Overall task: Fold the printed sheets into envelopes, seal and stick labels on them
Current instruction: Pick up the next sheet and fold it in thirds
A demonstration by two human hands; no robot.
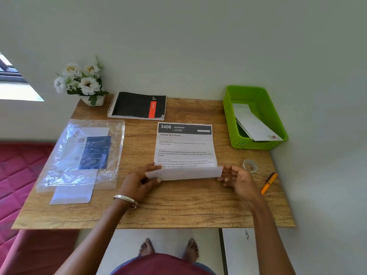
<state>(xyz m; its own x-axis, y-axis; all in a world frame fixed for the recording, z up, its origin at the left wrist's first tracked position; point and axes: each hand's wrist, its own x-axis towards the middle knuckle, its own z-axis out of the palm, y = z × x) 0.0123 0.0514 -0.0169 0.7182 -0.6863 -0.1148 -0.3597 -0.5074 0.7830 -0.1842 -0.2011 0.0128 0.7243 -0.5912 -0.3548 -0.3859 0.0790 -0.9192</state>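
A printed sheet headed "3406 Bedroom" lies in the middle of the wooden table. Its near edge is lifted and turned over into a white flap. My left hand pinches the flap's left end. My right hand holds the flap's right end with curled fingers. A clear plastic bag at the left holds white envelopes and a blue card, and one envelope sticks out of its near side. A roll of clear tape and an orange pen lie to the right of my right hand.
A green plastic basket at the back right holds a finished envelope. A black spiral notebook and a pot of white flowers stand along the back wall. A red mattress is to the left of the table.
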